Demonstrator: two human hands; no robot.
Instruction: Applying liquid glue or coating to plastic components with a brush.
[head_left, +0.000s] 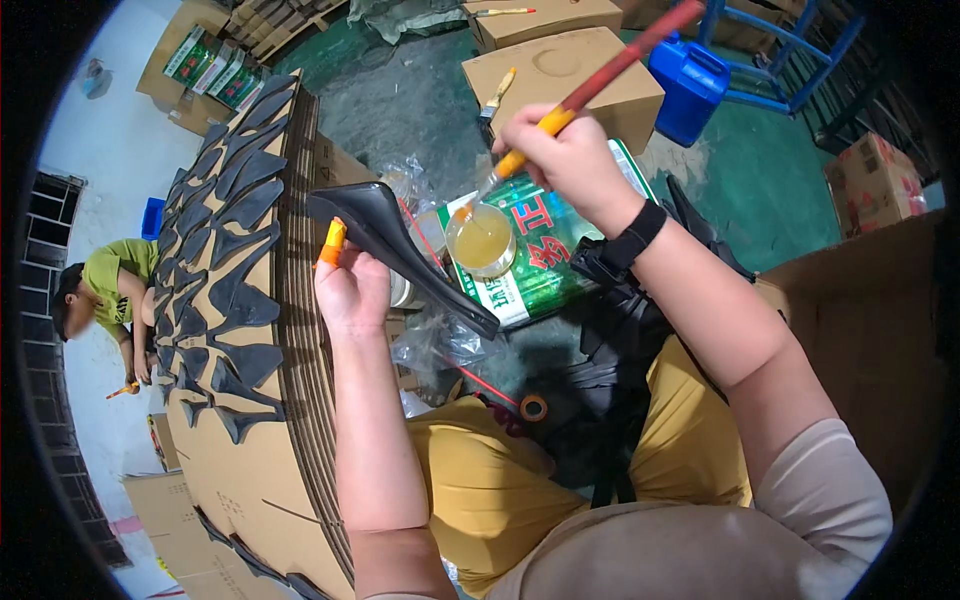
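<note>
My left hand (352, 290) grips a glossy black curved shoe sole (400, 235), wide at its upper end and narrow at the lower right. Orange tape wraps one of its fingers. In my right hand (580, 165) is a paintbrush (630, 58) with a red and yellow handle, slanting down to the left. Its bristles reach the mouth of a clear cup (482, 242) of cloudy yellow liquid; whether they touch the liquid, I cannot tell. The cup rests on a green printed box (530, 290), just right of the sole.
At left, stacked cardboard sheets (300, 340) carry rows of dark soles (245, 300). Beyond them a person in a green shirt (115, 280) bends over. A blue jerrycan (690, 90) and cardboard boxes (600, 85) stand ahead. A tape roll (533, 407) lies near my knees.
</note>
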